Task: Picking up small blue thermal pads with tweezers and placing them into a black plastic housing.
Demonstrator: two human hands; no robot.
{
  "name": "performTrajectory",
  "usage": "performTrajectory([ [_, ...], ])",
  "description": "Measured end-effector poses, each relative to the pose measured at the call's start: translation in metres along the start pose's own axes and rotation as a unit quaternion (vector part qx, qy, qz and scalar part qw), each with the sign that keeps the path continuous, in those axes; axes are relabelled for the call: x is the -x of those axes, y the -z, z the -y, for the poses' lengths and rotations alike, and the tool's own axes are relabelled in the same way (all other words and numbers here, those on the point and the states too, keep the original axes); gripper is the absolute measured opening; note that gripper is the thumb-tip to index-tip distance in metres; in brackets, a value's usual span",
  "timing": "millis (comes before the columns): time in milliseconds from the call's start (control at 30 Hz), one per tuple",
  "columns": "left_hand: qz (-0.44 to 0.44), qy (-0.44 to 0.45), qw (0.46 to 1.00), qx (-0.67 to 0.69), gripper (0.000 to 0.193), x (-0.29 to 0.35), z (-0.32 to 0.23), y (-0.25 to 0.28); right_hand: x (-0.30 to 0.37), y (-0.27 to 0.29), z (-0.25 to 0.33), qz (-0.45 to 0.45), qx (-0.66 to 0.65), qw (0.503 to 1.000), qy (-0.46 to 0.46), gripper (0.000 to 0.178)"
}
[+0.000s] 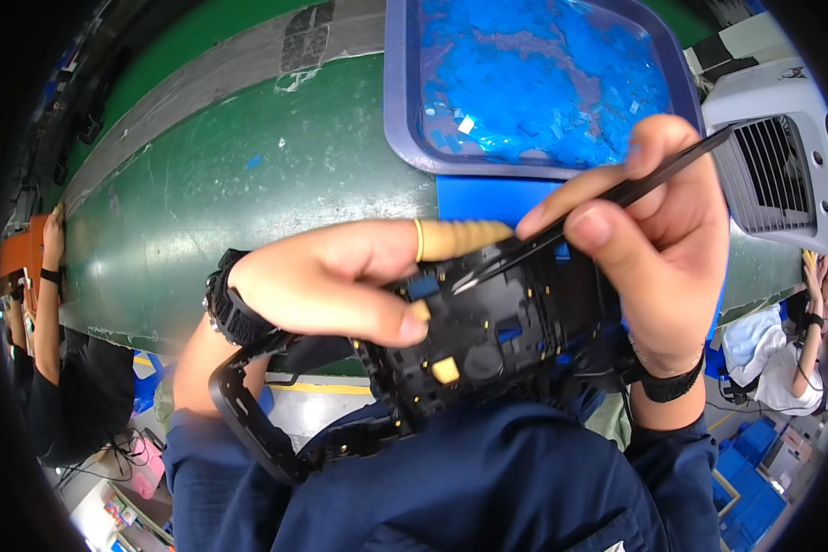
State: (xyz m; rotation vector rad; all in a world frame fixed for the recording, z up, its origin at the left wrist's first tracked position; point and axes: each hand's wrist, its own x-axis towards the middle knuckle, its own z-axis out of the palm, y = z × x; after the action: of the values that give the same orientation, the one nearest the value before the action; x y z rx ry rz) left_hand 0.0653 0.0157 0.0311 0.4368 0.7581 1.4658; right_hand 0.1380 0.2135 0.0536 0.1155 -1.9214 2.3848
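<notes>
My left hand (pixel 331 285) is closed on the near-left side of a black plastic housing (pixel 524 313), thumb on its face and index finger along its far edge. A yellow finger cot (pixel 460 239) covers that finger. The housing has small gold contacts, blue patches and a round dark part; a black frame (pixel 248 414) extends from its left side. My right hand (pixel 676 248) grips dark tweezers (pixel 649 182) between thumb and fingers. The silvery tips lie over the housing's upper middle, beside a blue patch. Whether they touch it, or pinch anything, I cannot tell.
Beyond my hands stands a grey-blue tray (pixel 403 120) full of small blue film pieces. A blue sheet (pixel 474 195) lies by its near edge on the green table (pixel 340 156). To the right is a white unit with a slatted grille (pixel 773 175). Other people are at both sides.
</notes>
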Motion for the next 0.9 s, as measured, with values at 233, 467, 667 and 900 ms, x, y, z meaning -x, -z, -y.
performTrajectory([
  [233,-0.006,0.052,0.991,-0.125,0.073,0.009,0.002,-0.003,0.007,-0.01,-0.018,0.032,-0.001,0.999,-0.024,0.033],
  [467,-0.001,0.056,0.99,-0.13,0.07,0.011,0.006,0.002,0.011,-0.013,-0.02,0.001,-0.015,0.999,-0.035,0.032],
  [667,-0.021,0.041,0.997,-0.063,0.073,0.004,0.003,-0.007,0.014,-0.01,-0.015,-0.009,-0.024,0.996,-0.081,0.032],
  [900,-0.009,0.072,0.997,0.001,0.087,0.011,0.0,-0.006,0.002,0.024,0.022,-0.085,0.129,0.988,0.011,0.026],
])
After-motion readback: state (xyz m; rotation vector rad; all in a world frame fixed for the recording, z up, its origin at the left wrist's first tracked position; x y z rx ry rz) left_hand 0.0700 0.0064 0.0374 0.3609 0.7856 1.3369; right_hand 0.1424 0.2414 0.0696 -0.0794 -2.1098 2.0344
